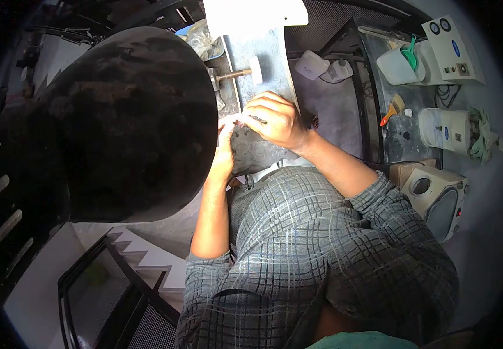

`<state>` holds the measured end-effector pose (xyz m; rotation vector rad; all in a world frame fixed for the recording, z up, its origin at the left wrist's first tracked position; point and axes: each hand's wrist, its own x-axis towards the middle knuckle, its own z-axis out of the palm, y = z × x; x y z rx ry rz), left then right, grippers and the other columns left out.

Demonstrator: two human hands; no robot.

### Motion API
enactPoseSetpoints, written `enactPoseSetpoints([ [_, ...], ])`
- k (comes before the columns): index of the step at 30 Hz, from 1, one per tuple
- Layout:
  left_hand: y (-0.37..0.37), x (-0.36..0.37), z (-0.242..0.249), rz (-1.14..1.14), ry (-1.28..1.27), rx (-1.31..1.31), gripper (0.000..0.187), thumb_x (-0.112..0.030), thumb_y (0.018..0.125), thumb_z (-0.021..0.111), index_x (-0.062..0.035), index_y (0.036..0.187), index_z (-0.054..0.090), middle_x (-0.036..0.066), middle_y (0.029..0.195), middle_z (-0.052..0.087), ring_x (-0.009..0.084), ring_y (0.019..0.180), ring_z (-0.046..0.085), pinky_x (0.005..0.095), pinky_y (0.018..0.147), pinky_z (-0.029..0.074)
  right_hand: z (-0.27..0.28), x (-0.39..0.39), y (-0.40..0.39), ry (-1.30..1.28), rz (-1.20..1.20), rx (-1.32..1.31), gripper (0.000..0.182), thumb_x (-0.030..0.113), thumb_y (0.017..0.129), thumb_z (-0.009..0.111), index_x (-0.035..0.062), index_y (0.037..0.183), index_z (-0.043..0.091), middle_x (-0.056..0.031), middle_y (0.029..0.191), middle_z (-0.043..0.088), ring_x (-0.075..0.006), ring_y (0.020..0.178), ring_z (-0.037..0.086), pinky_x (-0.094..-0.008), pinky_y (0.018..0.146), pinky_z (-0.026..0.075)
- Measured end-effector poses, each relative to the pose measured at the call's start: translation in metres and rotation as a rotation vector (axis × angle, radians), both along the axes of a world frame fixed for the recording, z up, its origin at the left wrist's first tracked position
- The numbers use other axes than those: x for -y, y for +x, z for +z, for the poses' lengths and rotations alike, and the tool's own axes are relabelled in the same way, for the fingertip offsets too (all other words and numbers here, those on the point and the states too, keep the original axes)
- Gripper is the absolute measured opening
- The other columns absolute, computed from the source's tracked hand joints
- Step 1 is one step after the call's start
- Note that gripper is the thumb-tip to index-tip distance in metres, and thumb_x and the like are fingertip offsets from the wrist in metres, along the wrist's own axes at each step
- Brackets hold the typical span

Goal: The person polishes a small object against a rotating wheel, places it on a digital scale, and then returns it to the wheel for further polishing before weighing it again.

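Black rounded dome [135, 122], 2 bare hands [276, 122], fingers bent, fingertips close together

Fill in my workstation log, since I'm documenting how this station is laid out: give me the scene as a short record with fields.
Left hand: grip at a tiny item, too small to identify
Right hand: grip beside the left one, at the same item
Picture left of hands: large black rounded housing
Beyond hands: brass-coloured rod with a pale disc at its end
Picture right: orange-handled brush; white tub with a green scoop in it
Clothing: dark checked garment
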<state>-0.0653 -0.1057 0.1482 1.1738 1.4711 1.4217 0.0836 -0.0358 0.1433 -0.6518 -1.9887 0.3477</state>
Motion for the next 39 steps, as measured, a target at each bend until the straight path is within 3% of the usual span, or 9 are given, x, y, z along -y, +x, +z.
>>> enactPoseSetpoints([
  [22, -0.003, -0.003, -0.009, 0.053, 0.043, 0.120, 0.011, 0.001, 0.084, 0.059, 0.0053, 0.094, 0.060, 0.011, 0.086, 0.066, 0.0125, 0.070, 0.062, 0.0231, 0.065, 0.049, 0.015, 0.005, 0.005, -0.070, 0.054, 0.064, 0.014, 0.007, 0.067, 0.072, 0.0003, 0.075, 0.062, -0.0078, 0.075, 0.062, -0.0214, 0.072, 0.060, -0.0303, 0.065, 0.051],
  [24, -0.024, -0.008, -0.010, 0.099, -0.052, -0.237, 0.009, -0.002, 0.085, 0.059, 0.0040, 0.092, 0.060, 0.011, 0.087, 0.066, 0.0120, 0.069, 0.061, 0.0223, 0.062, 0.048, 0.011, 0.004, 0.007, -0.137, 0.058, 0.074, 0.016, 0.008, 0.067, 0.073, 0.0002, 0.076, 0.063, -0.0075, 0.076, 0.062, -0.0214, 0.073, 0.061, -0.0303, 0.068, 0.051],
  [25, -0.041, -0.014, -0.012, 0.023, 0.054, -0.417, 0.005, -0.001, 0.084, 0.057, 0.0026, 0.087, 0.060, 0.010, 0.080, 0.067, 0.0104, 0.067, 0.061, 0.0214, 0.059, 0.046, 0.003, 0.000, 0.011, -0.197, 0.065, 0.098, 0.017, 0.009, 0.068, 0.072, -0.0007, 0.079, 0.062, -0.0092, 0.080, 0.063, -0.0231, 0.075, 0.061, -0.0313, 0.070, 0.051],
  [27, -0.067, -0.018, -0.014, 0.136, -0.375, -0.391, 0.007, -0.004, 0.083, 0.057, 0.0007, 0.080, 0.061, 0.012, 0.072, 0.067, 0.0152, 0.064, 0.064, 0.0264, 0.057, 0.048, -0.004, -0.003, 0.017, -0.254, 0.072, 0.124, 0.019, 0.009, 0.069, 0.072, -0.0015, 0.082, 0.062, -0.0108, 0.083, 0.063, -0.0249, 0.077, 0.061, -0.0323, 0.072, 0.050],
  [29, -0.091, -0.024, -0.051, 0.053, -0.584, -0.916, 0.013, -0.010, 0.081, 0.056, -0.0001, 0.074, 0.062, 0.015, 0.067, 0.066, 0.0239, 0.063, 0.066, 0.0329, 0.061, 0.050, -0.007, -0.004, 0.019, -0.338, 0.029, 0.116, 0.022, 0.017, 0.071, 0.071, -0.0001, 0.080, 0.062, -0.0115, 0.082, 0.062, -0.0272, 0.075, 0.060, -0.0345, 0.067, 0.050],
  [30, -0.098, -0.026, -0.071, -0.004, -0.676, -0.887, 0.018, -0.016, 0.079, 0.057, 0.0006, 0.076, 0.064, 0.019, 0.075, 0.065, 0.0337, 0.071, 0.065, 0.0395, 0.067, 0.051, -0.011, -0.005, 0.022, -0.376, 0.043, 0.183, 0.021, 0.018, 0.073, 0.069, 0.0005, 0.082, 0.062, -0.0118, 0.083, 0.061, -0.0279, 0.078, 0.059, -0.0352, 0.070, 0.049],
  [31, -0.096, -0.028, -0.084, -0.014, -0.675, -1.204, 0.020, -0.016, 0.077, 0.057, 0.0019, 0.081, 0.065, 0.022, 0.084, 0.065, 0.0371, 0.078, 0.063, 0.0419, 0.071, 0.051, -0.014, -0.005, 0.023, -0.376, 0.046, 0.182, 0.021, 0.018, 0.073, 0.069, 0.0005, 0.082, 0.062, -0.0118, 0.083, 0.061, -0.0279, 0.078, 0.059, -0.0352, 0.070, 0.049],
  [34, -0.093, -0.036, -0.097, -0.080, -0.747, -1.231, 0.023, -0.017, 0.076, 0.057, 0.0027, 0.084, 0.065, 0.024, 0.089, 0.063, 0.0395, 0.084, 0.062, 0.0445, 0.074, 0.049, -0.021, -0.010, 0.029, -0.482, 0.018, 0.322, 0.021, 0.020, 0.075, 0.067, 0.0009, 0.084, 0.062, -0.0133, 0.084, 0.061, -0.0299, 0.081, 0.059, -0.0366, 0.073, 0.049],
  [39, -0.086, -0.029, -0.091, 0.120, -0.742, -1.049, 0.024, -0.018, 0.076, 0.056, 0.0036, 0.084, 0.064, 0.027, 0.087, 0.063, 0.0399, 0.087, 0.061, 0.0482, 0.077, 0.046, -0.055, -0.020, 0.048, -0.591, -0.104, 0.434, 0.022, 0.021, 0.076, 0.066, 0.0013, 0.086, 0.062, -0.0151, 0.083, 0.061, -0.0326, 0.084, 0.059, -0.0398, 0.075, 0.048],
])
